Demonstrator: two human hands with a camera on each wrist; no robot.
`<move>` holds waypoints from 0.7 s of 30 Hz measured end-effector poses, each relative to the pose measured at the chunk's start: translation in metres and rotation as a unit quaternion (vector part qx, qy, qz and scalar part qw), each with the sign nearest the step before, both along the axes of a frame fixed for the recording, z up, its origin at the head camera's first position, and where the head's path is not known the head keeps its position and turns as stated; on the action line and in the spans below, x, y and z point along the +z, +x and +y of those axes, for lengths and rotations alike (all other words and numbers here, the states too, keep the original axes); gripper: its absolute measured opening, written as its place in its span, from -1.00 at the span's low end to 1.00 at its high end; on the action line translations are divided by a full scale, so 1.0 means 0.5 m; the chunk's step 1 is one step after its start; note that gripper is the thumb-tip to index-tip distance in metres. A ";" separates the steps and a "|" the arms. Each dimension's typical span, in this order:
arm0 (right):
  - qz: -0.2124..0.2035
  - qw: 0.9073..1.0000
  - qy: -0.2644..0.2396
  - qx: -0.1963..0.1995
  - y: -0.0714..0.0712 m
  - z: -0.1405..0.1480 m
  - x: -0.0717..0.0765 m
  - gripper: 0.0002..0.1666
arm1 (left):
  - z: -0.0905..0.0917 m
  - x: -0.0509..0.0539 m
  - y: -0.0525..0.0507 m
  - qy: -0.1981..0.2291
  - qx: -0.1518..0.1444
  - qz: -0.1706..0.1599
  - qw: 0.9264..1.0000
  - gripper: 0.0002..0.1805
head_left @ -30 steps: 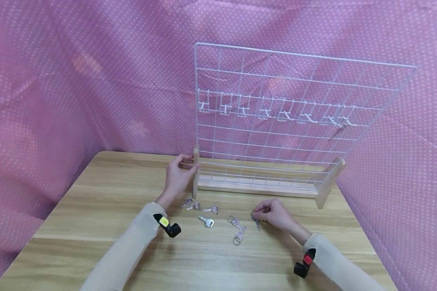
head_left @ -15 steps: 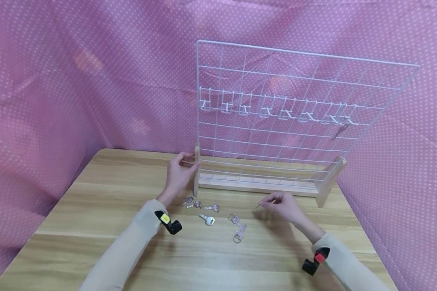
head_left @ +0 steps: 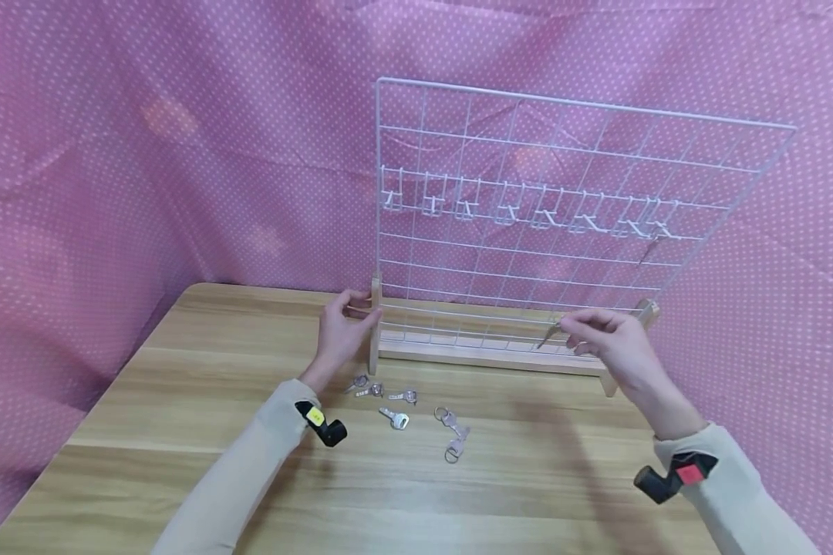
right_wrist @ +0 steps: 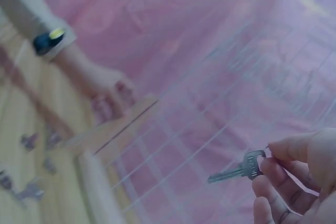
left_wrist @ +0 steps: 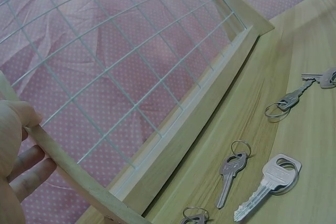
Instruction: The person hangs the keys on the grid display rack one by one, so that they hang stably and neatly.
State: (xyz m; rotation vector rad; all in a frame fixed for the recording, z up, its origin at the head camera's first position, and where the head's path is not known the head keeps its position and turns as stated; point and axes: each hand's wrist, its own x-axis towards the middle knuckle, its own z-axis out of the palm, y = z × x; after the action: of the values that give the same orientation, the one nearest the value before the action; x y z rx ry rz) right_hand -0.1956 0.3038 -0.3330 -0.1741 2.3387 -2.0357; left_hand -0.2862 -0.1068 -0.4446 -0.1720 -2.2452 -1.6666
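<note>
My left hand (head_left: pixel 343 331) grips the wooden side post (left_wrist: pixel 68 169) of a white wire grid rack (head_left: pixel 486 361), thumb on one side and fingers on the other. Raised off the table in front of the rack's lower right part, my right hand (head_left: pixel 611 343) pinches a silver key (right_wrist: pixel 253 164) by its ring end between thumb and fingertips. The key's blade points left in the right wrist view. Several more keys lie on the table, among them a large silver key (left_wrist: pixel 270 179) and a smaller key with a ring (left_wrist: pixel 231 171).
A row of white hooks (head_left: pixel 507 214) spans the grid's middle. On the rightmost hook hangs a key (head_left: pixel 649 250). The rack's right wooden foot (head_left: pixel 608 382) stands near the right table edge. Behind everything hangs a pink dotted curtain (head_left: pixel 264 154).
My right hand has lifted the key off the table and moved it up and right to the front of the grid. The left hand stays on the post.
</note>
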 end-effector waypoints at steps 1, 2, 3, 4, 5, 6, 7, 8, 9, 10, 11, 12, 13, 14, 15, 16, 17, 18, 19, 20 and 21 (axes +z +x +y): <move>0.005 1.000 -0.024 -0.002 0.000 0.001 0.015 -0.87 | 0.000 0.000 0.001 -0.002 0.001 -0.001 1.000 -0.63; 0.009 0.999 -0.052 -0.004 0.001 0.002 0.028 -0.85 | 0.000 0.000 0.001 0.000 0.001 0.000 1.000 -0.63; 0.015 0.997 -0.077 -0.004 0.001 0.004 0.041 -0.84 | 0.000 0.000 0.001 0.000 0.001 0.001 1.000 -0.63; 0.020 0.995 -0.098 -0.004 0.002 0.006 0.053 -0.84 | 0.000 0.001 0.002 0.001 0.001 0.002 1.000 -0.63; 0.027 0.993 -0.115 -0.004 0.003 0.009 0.064 -0.84 | 0.000 0.001 0.002 0.001 0.001 0.003 1.000 -0.63; 0.034 0.991 -0.130 -0.005 0.004 0.012 0.074 -0.84 | 0.000 0.001 0.002 0.002 0.000 0.004 1.000 -0.63; 0.041 0.988 -0.146 -0.005 0.005 0.015 0.083 -0.83 | 0.000 0.002 0.002 0.002 0.000 0.005 1.000 -0.62; 0.048 0.986 -0.160 -0.005 0.005 0.019 0.092 -0.82 | 0.000 0.003 0.002 0.005 -0.001 0.005 1.000 -0.63; 0.056 0.983 -0.172 -0.005 0.006 0.023 0.099 -0.81 | 0.001 0.003 0.002 0.004 -0.001 0.005 1.000 -0.63; 0.063 0.981 -0.185 -0.005 0.006 0.027 0.107 -0.80 | 0.001 0.003 0.002 0.004 -0.001 0.004 1.000 -0.63; 0.070 0.978 -0.198 -0.006 0.006 0.031 0.113 -0.80 | 0.001 0.003 0.002 0.004 -0.001 0.004 1.000 -0.63; 0.076 0.975 -0.210 -0.009 0.006 0.035 0.119 -0.79 | 0.002 0.003 0.002 0.004 -0.001 0.004 1.000 -0.63; 0.080 0.972 -0.222 -0.012 0.005 0.039 0.125 -0.79 | 0.002 0.003 0.002 0.003 -0.001 0.003 1.000 -0.63; 0.085 0.970 -0.229 -0.016 0.004 0.043 0.131 -0.79 | 0.002 0.003 0.002 0.004 0.000 0.003 1.000 -0.63; 0.087 0.967 -0.237 -0.021 0.003 0.047 0.136 -0.79 | 0.002 0.003 0.002 0.003 0.000 0.003 1.000 -0.62; 0.090 0.966 -0.240 -0.028 0.002 0.050 0.141 -0.80 | 0.002 0.003 0.002 0.002 0.001 0.003 1.000 -0.62; 0.092 0.965 -0.242 -0.035 0.000 0.052 0.146 -0.81 | 0.003 0.003 0.002 0.002 0.001 0.004 1.000 -0.62; 0.093 0.964 -0.246 -0.040 -0.002 0.055 0.151 -0.82 | 0.003 0.003 0.001 0.002 0.002 0.004 1.000 -0.62; 0.092 0.963 -0.250 -0.045 -0.005 0.057 0.155 -0.82 | 0.003 0.002 0.001 0.002 0.003 0.005 1.000 -0.62; 0.093 0.961 -0.257 -0.048 -0.007 0.060 0.159 -0.83 | 0.003 0.002 0.001 0.003 0.003 0.005 1.000 -0.62; 0.094 0.959 -0.261 -0.056 -0.009 0.061 0.162 -0.84 | 0.003 0.001 0.001 0.003 0.004 0.004 1.000 -0.62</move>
State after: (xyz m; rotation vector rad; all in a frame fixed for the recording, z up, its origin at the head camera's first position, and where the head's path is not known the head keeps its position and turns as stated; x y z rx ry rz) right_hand -0.2002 0.3344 -0.2518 -0.2622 1.8743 -2.7656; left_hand -0.2858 -0.1055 -0.4441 -0.1690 -2.2316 -1.6654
